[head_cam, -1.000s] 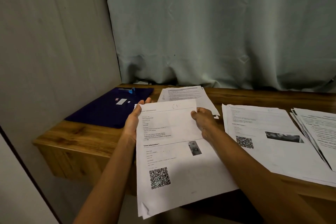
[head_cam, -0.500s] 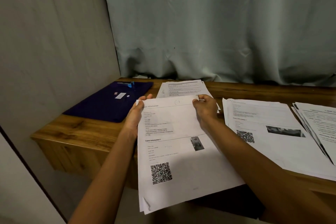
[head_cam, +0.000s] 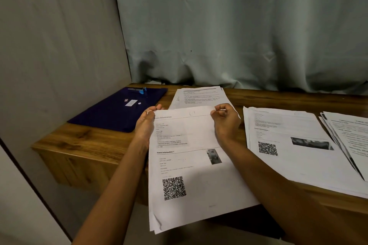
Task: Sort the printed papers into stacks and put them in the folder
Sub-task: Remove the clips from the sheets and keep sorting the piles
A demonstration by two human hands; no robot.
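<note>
I hold a thin sheaf of printed papers with a QR code over the near edge of the wooden table. My left hand grips its top left corner and left edge. My right hand pinches its top edge near the right corner. A dark blue folder with a blue clip lies flat at the table's back left. Behind the held sheets sits a text-only stack. To the right lies a QR-code stack, and another text stack at the far right.
A pale curtain hangs behind the table and a grey wall closes the left side. The held sheets overhang the table's front edge, above the floor.
Both hands have slid the held sheets a little farther onto the table. My right hand's fingers have curled to pinch the top edge.
</note>
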